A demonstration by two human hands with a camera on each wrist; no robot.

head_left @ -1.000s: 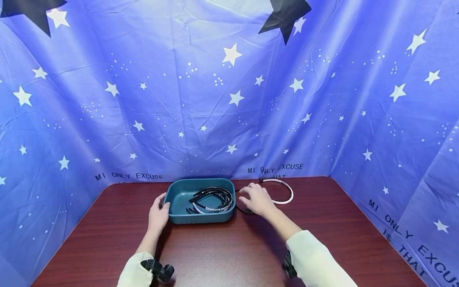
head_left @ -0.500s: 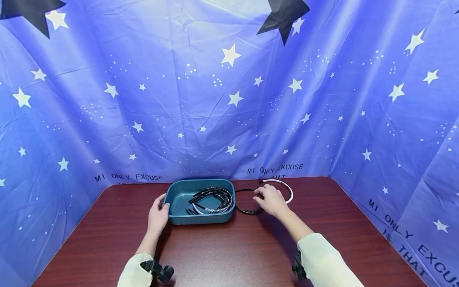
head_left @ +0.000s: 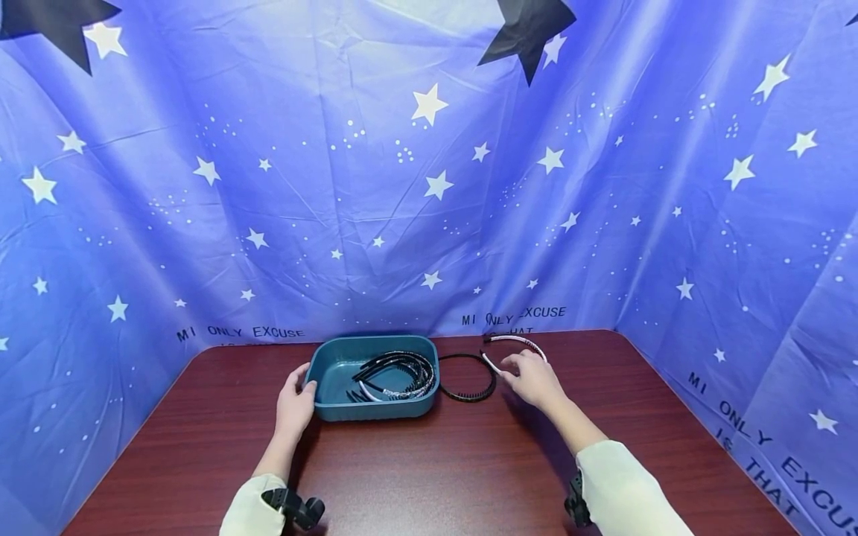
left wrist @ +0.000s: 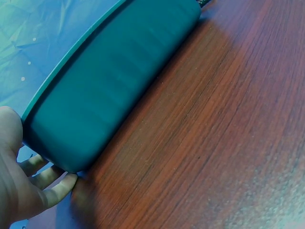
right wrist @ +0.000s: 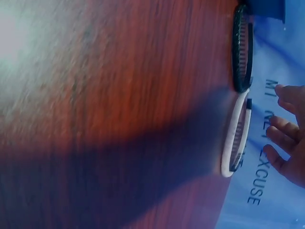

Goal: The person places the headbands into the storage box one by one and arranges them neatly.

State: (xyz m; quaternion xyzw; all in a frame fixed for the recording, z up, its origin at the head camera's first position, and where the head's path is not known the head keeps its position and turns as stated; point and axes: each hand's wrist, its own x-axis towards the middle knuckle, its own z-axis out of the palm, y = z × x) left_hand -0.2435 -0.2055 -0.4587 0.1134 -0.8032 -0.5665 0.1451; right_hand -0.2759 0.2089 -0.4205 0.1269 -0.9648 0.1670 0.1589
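Currently we log several headbands (head_left: 395, 372) already lying in the teal tray (head_left: 333, 374), mostly black ones with at least one pale band among them, stacked toward its right half. Two are not yet in: a black headband (head_left: 469, 377) flat on the desk (head_left: 429, 461) just right of the tray, and a white headband (head_left: 515, 345) beside it, further right and near the blue star backdrop (head_left: 429, 186). We judge the work well advanced, with these two pieces left outside.

Our left hand (head_left: 297, 399) grips the tray at its left near corner. The left wrist view shows the fingers (left wrist: 50, 183) curled under the rounded corner of the tray (left wrist: 109, 86) and the palm against its wall, so the tray is steadied on the desk (left wrist: 214, 143).

Our right hand (head_left: 532, 378) hovers over the white headband, fingers loosely spread and slightly bent. The right wrist view shows the fingertips (right wrist: 281, 131) near the white headband (right wrist: 234, 138) but apart from it, with nothing pinched between them; we record this hand as unclenched and holding nothing. In that view the black headband (right wrist: 241, 47) lies end to end with the white one, the two almost touching, both flat on the desk (right wrist: 119, 119).

Whether the white band's toothed inner side faces the hand we cannot tell from the blurred frame.
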